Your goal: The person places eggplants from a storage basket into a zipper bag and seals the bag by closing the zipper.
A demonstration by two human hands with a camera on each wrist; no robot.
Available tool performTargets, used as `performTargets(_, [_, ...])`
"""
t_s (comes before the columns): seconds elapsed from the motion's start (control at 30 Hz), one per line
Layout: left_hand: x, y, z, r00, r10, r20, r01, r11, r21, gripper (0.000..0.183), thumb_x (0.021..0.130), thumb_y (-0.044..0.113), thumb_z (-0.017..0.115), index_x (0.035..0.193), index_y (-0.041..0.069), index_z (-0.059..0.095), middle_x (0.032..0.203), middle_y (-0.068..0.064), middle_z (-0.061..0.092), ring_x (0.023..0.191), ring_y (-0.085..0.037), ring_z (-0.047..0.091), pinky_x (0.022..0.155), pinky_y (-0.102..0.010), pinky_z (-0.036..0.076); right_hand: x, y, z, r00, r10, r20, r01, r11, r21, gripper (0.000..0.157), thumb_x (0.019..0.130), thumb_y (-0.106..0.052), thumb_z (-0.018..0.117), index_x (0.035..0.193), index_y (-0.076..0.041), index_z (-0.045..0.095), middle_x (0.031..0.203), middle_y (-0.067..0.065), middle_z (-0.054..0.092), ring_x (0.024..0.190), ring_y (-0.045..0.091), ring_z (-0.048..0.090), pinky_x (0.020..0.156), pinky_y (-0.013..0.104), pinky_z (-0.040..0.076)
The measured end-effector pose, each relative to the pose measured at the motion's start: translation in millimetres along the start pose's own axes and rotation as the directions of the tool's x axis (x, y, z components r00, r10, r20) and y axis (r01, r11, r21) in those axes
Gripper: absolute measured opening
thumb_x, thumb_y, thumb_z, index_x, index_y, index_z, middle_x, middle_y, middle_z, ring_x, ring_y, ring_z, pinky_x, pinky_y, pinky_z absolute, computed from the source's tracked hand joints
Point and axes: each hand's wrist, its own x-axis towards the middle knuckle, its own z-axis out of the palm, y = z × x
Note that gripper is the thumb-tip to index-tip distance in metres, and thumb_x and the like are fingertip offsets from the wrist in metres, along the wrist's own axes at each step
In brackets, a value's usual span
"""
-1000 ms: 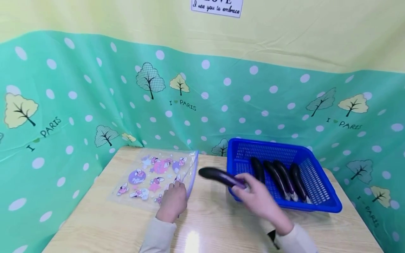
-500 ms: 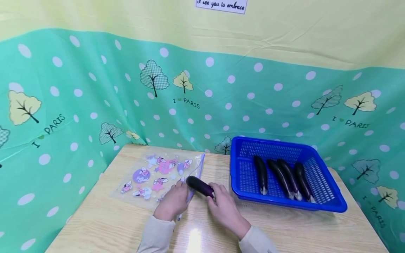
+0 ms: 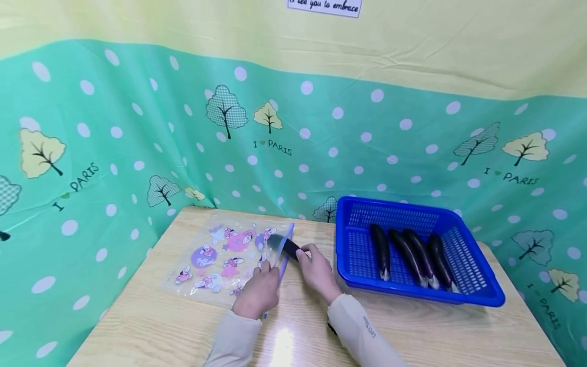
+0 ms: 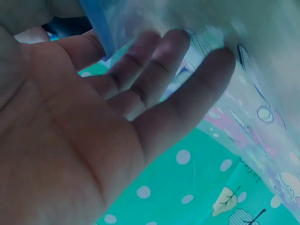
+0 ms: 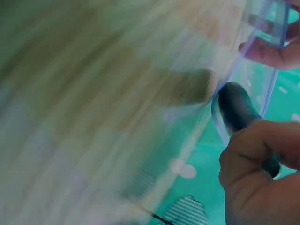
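A clear zip bag (image 3: 231, 270) with pink and purple cartoon prints lies flat at the left, its purple-edged mouth facing right. My left hand (image 3: 259, 290) holds the mouth's near part between thumb and index finger; its other fingers (image 4: 173, 103) lie fairly straight along the film in the left wrist view. With my right hand (image 3: 317, 272) I grip an eggplant (image 3: 292, 250) near its stem end. The eggplant's rounded tip is inside the bag mouth, seen through the film. In the right wrist view the eggplant (image 5: 234, 105) passes between the two parted purple edges.
A blue perforated basket (image 3: 412, 295) at the right holds several more eggplants (image 3: 405, 255). The light wooden table (image 3: 183, 331) meets a green and yellow printed curtain (image 3: 298, 153) behind and at the sides.
My right hand has carried the eggplant left from beside the basket, and its tip has gone into the bag mouth. My left hand has stayed at the bag's edge, which now stands parted.
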Motion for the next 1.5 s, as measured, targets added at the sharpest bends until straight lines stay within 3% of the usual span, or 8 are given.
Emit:
performTargets(0.2, [0.5,5.0,2.8,1.000,0.003,0.000,-0.003,1.000,0.020,0.037,0.079,-0.008,0.070,0.116,-0.006,0.062,0.108,-0.019,0.047,0.091,-0.033,0.048,0.066,-0.045,0.054,13,-1,-1.8,0.971,0.134,0.198,-0.199,0.912,0.359,0.042,0.098,-0.004,0.049,0.140,0.003,0.046,0.084,0.022,0.064,0.046,0.014,0.051,0.040,0.025,0.042])
performTargets(0.5, [0.5,8.5,0.8,0.999,0.038,-0.035,-0.036,0.998,0.048,0.026,0.083,-0.003,0.069,0.108,-0.003,0.063,0.103,-0.018,0.048,0.088,-0.035,0.049,0.061,-0.047,0.052,46,-7,10.3,0.988,0.131,0.077,-0.144,0.970,0.198,0.015,0.098,-0.011,0.066,0.100,0.002,0.059,0.075,0.018,0.068,0.043,0.015,0.051,0.038,0.026,0.042])
performTargets(0.97, [2.2,10.2,-2.8,1.000,0.000,0.023,-0.001,0.999,0.037,0.033,0.082,-0.005,0.069,0.114,-0.004,0.063,0.105,-0.017,0.049,0.089,-0.034,0.049,0.063,-0.047,0.053,73,-15,22.9,0.969,0.249,-0.012,-0.228,0.906,0.356,0.008,0.092,0.004,0.069,0.094,0.005,0.061,0.074,0.019,0.066,0.047,0.022,0.064,0.045,0.033,0.055])
performTargets(1.1, [1.5,10.3,-1.8,0.998,-0.018,0.062,0.017,1.000,0.017,0.041,0.078,-0.006,0.072,0.117,-0.004,0.063,0.114,-0.020,0.051,0.094,-0.035,0.050,0.069,-0.048,0.054,74,-13,26.8,0.951,0.309,0.028,-0.280,0.814,0.510,0.005,0.092,0.007,0.064,0.097,0.007,0.065,0.078,0.017,0.066,0.054,0.017,0.063,0.053,0.031,0.058])
performTargets(1.27, [0.9,8.7,0.0,0.998,-0.018,0.057,0.017,1.000,0.019,0.041,0.076,-0.007,0.073,0.116,-0.004,0.064,0.109,-0.018,0.051,0.091,-0.032,0.049,0.066,-0.045,0.053,71,-8,30.5,0.934,0.308,0.179,-0.333,0.575,0.747,0.043,0.089,0.015,0.044,0.129,0.012,0.058,0.116,0.027,0.068,0.098,0.031,0.071,0.089,0.041,0.056])
performTargets(1.37, [0.8,6.9,-0.3,0.999,-0.022,0.045,0.021,0.999,0.031,0.041,0.076,-0.007,0.073,0.115,-0.004,0.064,0.104,-0.016,0.050,0.088,-0.031,0.048,0.063,-0.043,0.051,69,-8,32.3,0.935,0.221,0.279,-0.351,0.441,0.826,0.066,0.081,0.016,0.033,0.147,0.016,0.033,0.143,0.033,0.048,0.130,0.041,0.052,0.108,0.049,0.041])
performTargets(1.43, [0.2,5.9,-1.2,0.999,-0.029,0.043,0.027,0.999,0.032,0.042,0.076,-0.007,0.072,0.117,-0.004,0.063,0.103,-0.016,0.050,0.088,-0.031,0.047,0.063,-0.044,0.051,67,-10,32.8,0.932,0.186,0.312,-0.363,0.425,0.829,0.070,0.080,0.015,0.031,0.150,0.016,0.027,0.147,0.034,0.042,0.134,0.043,0.046,0.110,0.051,0.038])
performTargets(1.5, [-1.0,4.6,-1.5,0.999,-0.034,0.041,0.032,0.999,0.032,0.044,0.076,-0.007,0.071,0.119,-0.005,0.063,0.103,-0.016,0.050,0.089,-0.032,0.048,0.063,-0.045,0.051,62,-14,33.6,0.930,0.196,0.312,-0.368,0.473,0.800,0.065,0.083,0.013,0.034,0.147,0.015,0.033,0.140,0.032,0.051,0.125,0.039,0.055,0.104,0.048,0.044])
